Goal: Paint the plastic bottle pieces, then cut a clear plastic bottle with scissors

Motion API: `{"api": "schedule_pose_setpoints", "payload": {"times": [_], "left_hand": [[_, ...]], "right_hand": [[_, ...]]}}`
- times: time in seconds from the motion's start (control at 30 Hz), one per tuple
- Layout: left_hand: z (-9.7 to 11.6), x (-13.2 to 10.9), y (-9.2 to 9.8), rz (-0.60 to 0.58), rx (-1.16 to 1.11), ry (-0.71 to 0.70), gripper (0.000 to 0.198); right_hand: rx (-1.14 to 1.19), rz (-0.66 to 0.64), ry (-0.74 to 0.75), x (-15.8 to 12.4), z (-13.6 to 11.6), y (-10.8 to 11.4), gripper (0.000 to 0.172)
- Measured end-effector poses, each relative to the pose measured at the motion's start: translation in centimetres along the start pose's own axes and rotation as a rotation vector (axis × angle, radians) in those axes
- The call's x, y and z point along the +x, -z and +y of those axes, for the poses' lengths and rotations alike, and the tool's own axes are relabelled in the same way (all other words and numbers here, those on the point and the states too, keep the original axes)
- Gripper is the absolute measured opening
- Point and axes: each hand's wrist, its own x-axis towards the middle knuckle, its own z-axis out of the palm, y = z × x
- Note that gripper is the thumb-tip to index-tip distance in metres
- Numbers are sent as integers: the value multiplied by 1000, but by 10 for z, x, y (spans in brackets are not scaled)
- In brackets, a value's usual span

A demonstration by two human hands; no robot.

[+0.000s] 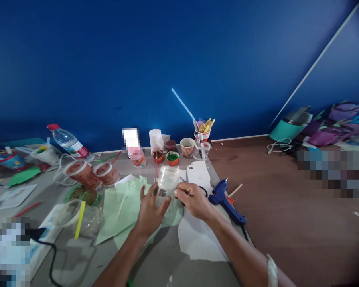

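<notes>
A clear plastic cup [169,178] is tilted between my two hands above the table. My left hand [151,213] is around its near side, thumb and fingers spread against the see-through wall. My right hand [195,200] is closed in a pinch at the cup's right edge; what sits between those fingertips is hidden. Below the hands lie light green paper sheets [112,217] and cut white paper [197,239]. A dark ring, perhaps a scissors handle, shows partly behind my right hand. Just right of it rests a blue glue gun [227,202].
Paint cups, including one with green paint [172,158], stand along the wall. A water bottle [70,141] leans at the left, near reddish-smeared cups [82,173]. A clear jar [89,221] lies at the front left. A teal container [288,127] is at the far right.
</notes>
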Motion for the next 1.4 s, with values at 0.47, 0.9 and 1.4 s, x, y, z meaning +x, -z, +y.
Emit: {"api": "schedule_pose_setpoints", "payload": {"times": [0.47,0.9,1.4], "left_hand": [[9,12,12,-286,-966,393,37],[-10,9,18,-247,-1571,488,49],[-2,4,1,76,-972,461,44]], "right_hand": [[700,-113,9,-3,3,0,21],[1292,-122,279,-10,-16,28,35],[542,14,68,4,9,6,46]]}}
